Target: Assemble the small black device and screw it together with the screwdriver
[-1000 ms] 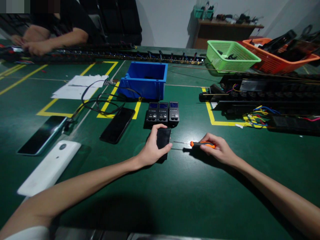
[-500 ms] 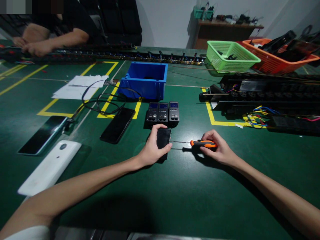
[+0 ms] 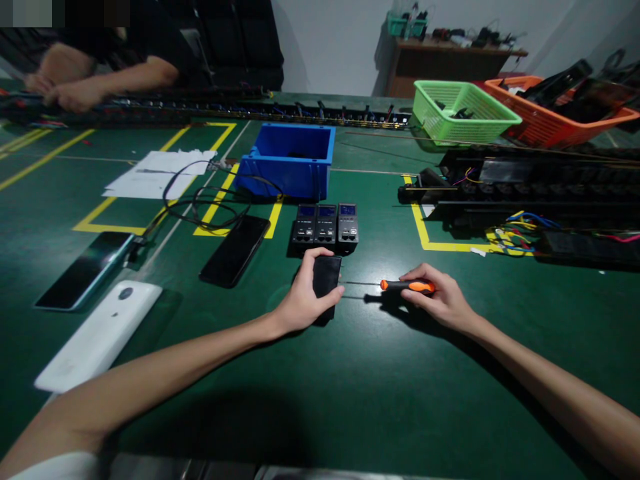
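My left hand (image 3: pixel 305 293) is wrapped round a small black box (image 3: pixel 327 277), steadying it on the green table. From the right, my right hand (image 3: pixel 439 293) grips a screwdriver (image 3: pixel 407 286) by its orange and black handle. Its thin shaft lies level and reaches the right side of the box; whether the tip sits in a screw is too small to tell. Just beyond the box stand three black modules (image 3: pixel 327 225) with small blue screens and ports, two side by side and one slightly apart.
A blue bin (image 3: pixel 285 179) stands behind the modules. Phones (image 3: pixel 235 252), a white phone-like device (image 3: pixel 100 337), cables and paper (image 3: pixel 155 175) lie left. Black rail assemblies (image 3: pixel 520 177) with loose wires lie right, near green (image 3: pixel 465 127) and orange baskets (image 3: pixel 560 130). A co-worker's hands (image 3: pixel 75 93) work far left.
The screwdriver handle has turned in my right hand, showing more orange on its side, and the fingers have shifted slightly. My left hand and the box have stayed put.
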`<action>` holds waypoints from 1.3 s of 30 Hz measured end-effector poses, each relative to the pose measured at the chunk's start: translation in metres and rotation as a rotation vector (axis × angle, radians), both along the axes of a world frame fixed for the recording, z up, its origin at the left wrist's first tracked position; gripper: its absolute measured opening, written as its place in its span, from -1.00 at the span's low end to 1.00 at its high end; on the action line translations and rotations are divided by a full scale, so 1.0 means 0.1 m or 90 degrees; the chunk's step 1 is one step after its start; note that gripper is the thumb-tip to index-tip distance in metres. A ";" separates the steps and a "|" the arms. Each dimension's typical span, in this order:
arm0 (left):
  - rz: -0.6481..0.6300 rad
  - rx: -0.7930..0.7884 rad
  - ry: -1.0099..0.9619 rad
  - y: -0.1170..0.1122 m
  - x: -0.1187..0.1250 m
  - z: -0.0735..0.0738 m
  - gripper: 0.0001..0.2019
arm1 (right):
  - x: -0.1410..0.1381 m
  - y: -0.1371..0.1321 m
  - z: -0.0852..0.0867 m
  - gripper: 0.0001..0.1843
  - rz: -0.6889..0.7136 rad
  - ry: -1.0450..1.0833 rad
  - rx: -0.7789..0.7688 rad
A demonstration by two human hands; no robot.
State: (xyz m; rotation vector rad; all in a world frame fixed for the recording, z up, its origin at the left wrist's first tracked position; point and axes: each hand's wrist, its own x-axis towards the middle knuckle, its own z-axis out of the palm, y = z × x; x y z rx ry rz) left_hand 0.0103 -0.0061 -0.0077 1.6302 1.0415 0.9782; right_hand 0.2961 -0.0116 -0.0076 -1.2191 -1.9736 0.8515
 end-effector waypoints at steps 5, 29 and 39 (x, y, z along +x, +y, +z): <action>0.000 -0.004 0.005 0.00 0.00 0.01 -0.46 | -0.02 -0.02 0.05 -0.80 0.031 0.046 -0.103; -0.004 0.005 0.015 -0.01 0.00 0.02 -0.47 | -0.03 0.02 0.03 -0.76 0.011 0.001 -0.046; -0.001 0.000 0.007 -0.01 0.00 0.01 -0.48 | -0.03 0.01 0.05 -0.76 0.012 -0.001 -0.051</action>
